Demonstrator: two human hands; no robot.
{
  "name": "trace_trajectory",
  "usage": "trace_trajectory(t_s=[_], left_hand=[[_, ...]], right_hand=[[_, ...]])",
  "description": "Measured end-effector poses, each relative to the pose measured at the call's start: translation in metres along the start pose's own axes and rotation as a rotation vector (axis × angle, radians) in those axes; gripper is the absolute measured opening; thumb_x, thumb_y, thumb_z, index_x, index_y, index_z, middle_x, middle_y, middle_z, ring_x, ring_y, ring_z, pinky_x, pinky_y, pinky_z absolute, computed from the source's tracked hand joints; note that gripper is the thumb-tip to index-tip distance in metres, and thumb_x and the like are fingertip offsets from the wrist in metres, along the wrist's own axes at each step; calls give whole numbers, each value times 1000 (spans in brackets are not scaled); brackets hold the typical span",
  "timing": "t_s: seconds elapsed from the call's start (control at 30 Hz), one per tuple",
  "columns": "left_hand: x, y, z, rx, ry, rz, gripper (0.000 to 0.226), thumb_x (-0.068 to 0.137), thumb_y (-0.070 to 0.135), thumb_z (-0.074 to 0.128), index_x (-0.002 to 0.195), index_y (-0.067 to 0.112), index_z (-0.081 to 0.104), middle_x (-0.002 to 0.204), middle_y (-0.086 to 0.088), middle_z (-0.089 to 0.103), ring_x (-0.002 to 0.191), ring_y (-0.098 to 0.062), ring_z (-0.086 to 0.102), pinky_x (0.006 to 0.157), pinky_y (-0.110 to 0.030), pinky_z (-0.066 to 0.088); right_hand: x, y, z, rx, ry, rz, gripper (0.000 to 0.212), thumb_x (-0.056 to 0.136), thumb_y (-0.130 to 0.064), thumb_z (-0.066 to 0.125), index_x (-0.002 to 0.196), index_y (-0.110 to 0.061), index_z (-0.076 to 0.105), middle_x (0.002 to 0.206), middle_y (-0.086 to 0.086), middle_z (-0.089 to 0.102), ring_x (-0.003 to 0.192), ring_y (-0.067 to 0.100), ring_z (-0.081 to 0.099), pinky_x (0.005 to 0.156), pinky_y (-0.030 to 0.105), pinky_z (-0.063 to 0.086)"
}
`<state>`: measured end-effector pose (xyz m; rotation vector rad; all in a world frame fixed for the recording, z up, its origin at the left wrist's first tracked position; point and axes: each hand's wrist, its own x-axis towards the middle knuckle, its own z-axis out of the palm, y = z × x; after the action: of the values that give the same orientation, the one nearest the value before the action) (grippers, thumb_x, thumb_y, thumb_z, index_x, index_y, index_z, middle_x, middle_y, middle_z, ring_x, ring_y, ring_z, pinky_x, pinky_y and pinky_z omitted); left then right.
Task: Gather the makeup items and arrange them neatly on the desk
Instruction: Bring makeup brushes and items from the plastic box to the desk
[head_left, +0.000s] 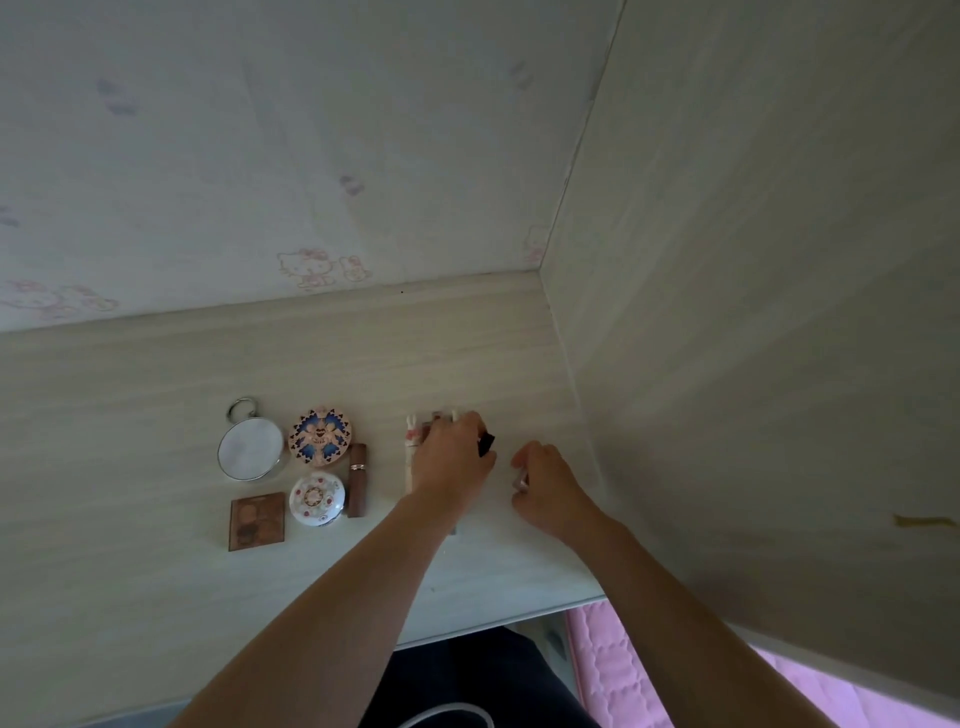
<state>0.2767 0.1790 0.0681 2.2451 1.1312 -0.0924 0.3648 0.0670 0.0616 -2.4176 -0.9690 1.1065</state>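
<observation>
On the pale wooden desk (156, 415) lie a round mirror with a ring (250, 449), a round patterned compact (319, 437), a white floral compact (316, 500), a brown square palette (257, 521) and a brown lipstick tube (357, 480). My left hand (452, 457) lies over a bunch of slim items, among them a white bunny-topped tube (412, 441); a small black piece (487, 443) shows at its fingertips. My right hand (545, 486) is curled round a thin pinkish stick (521, 480), just right of the left hand.
A wall with cartoon-cat wallpaper (311, 267) runs behind the desk. A wooden side panel (727, 312) closes the desk on the right, close to my right hand. The desk's front edge (493, 626) runs below, with a pink quilted surface (613, 670) beyond it.
</observation>
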Motion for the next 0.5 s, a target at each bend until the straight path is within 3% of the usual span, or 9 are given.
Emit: trace_trajectory(t_s=[0.17,0.3,0.5], left_hand=[[18,5,0,168,-45,215,11,89,21,58,99,20,61,97,0,60,107,-21,47,68,-33,40],[32,7,0,274,-104,278,13,90,19,55,101,18,63,103,-2,58,110,-22,44,72,-37,45],[39,11,-1,261,-127,288,15,90,14,56,103,15,64,106,-3,53,109,-23,45,79,-45,51]], right_hand=[[-4,12,2,3,57,-82,49,83,-9,65,127,-11,46,111,1,29,86,14,44,78,15,36],[-4,15,6,19,122,-131,59,83,-13,69,135,-14,40,120,5,41,103,18,46,82,19,37],[-3,17,6,-31,228,-195,46,80,-9,71,123,-14,54,118,7,45,104,21,42,84,22,39]])
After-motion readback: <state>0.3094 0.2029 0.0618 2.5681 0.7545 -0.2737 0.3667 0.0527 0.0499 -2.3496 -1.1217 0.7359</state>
